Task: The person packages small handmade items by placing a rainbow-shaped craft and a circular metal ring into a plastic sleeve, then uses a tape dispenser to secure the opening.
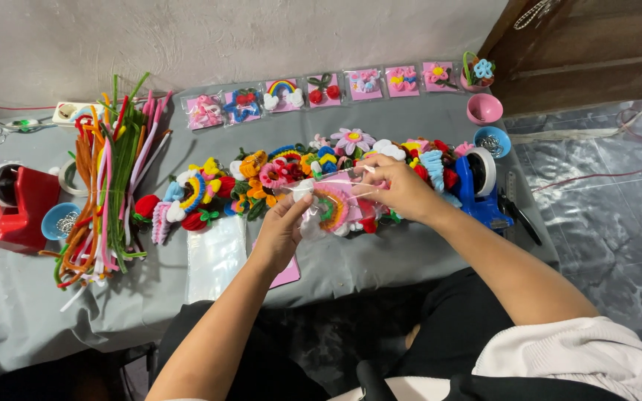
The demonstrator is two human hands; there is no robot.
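Both hands hold a small clear plastic bag (334, 194) above the grey table (380, 260). Inside the bag sits a rainbow-shaped pipe-cleaner craft (334, 208) on pink backing. My left hand (282, 229) pinches the bag's lower left side. My right hand (399, 186) grips its upper right edge. Just behind the hands runs a row of colourful pipe-cleaner crafts (276, 174), flowers and rainbows among them.
Long loose pipe cleaners (109, 178) lie at the left beside a red tape dispenser (16, 204). A blue tape dispenser (477, 186) stands right of my hands. Bagged crafts (321, 90) line the wall. Empty clear bags (215, 256) and a pink card (287, 273) lie near.
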